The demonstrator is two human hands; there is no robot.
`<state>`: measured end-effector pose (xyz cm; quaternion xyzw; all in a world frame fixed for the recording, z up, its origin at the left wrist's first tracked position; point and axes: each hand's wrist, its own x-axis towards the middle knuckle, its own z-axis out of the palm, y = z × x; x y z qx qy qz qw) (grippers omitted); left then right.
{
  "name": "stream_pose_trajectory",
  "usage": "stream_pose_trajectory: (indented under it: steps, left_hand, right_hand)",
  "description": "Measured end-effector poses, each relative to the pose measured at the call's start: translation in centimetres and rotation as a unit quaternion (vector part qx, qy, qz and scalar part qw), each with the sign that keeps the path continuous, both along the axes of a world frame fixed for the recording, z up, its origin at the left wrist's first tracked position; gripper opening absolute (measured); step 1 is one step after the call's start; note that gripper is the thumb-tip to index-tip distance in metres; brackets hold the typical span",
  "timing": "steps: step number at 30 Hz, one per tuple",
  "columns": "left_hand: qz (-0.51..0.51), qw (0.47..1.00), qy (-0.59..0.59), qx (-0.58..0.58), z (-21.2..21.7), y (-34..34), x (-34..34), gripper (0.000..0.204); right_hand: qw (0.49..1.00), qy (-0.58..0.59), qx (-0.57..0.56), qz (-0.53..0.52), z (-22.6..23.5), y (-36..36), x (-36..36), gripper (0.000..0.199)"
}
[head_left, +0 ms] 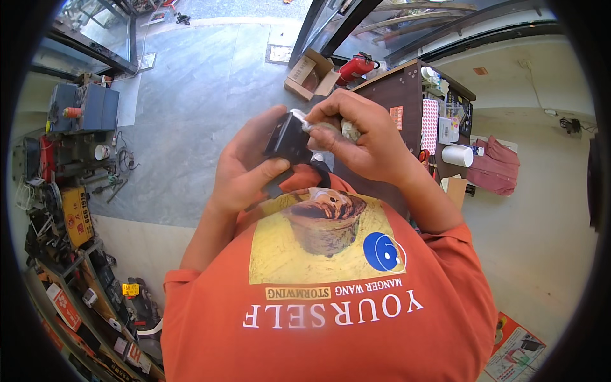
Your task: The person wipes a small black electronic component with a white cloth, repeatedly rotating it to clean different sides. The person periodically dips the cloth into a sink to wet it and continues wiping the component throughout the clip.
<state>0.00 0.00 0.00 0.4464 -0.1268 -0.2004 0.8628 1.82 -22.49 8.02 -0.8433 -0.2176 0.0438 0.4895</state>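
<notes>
Take the black case [287, 137] as landmark for all places. Locate it in mid-air above the grey floor [184, 127], just beyond the chest of the orange shirt [210, 305].

Left grip [240, 167]: closed around the left side of the case, clamped, thumb across the near end. Right grip [369, 130]: at the upper right corner of the case, fingertips together on a white piece [298, 115], with a pale wad [350, 131] bunched inside the curled fingers. Cannot tell the material of either, nor any join between piece and wad.

Progress, by judgement: under way, not complete. Done: case secured in one grip; white piece set at the top edge of the case, apparently in contact. Outstanding, by judgement: completion of handwork at this corner, then release from both grips. Cannot tell the amount remaining, with the corner partly hidden behind fingers and the underside of the case out of view.

Beyond the case, slightly right: note an open cardboard box [299, 77], with a red fire extinguisher [355, 70] just beside. Right of the case: note a brown worktop [407, 89], with a white cylinder [457, 155] at the far side. Left of the case, well apart: note a grey-blue box [98, 109] bearing an orange spool [72, 113].
</notes>
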Motion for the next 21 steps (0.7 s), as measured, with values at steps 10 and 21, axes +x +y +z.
stream_pose_trajectory:
  steps: [10,21]
  left_hand:
    - [0.0,0.998,-0.041,0.051,0.6,0.5,-0.4,0.067]
    - [-0.016,0.999,-0.017,0.037,0.4,1.3,-0.8,0.067]
  right_hand:
    - [0.964,-0.218,-0.114,0.096,0.5,1.1,-1.3,0.019]
    - [0.96,-0.198,-0.13,0.148,0.8,2.5,-1.8,0.023]
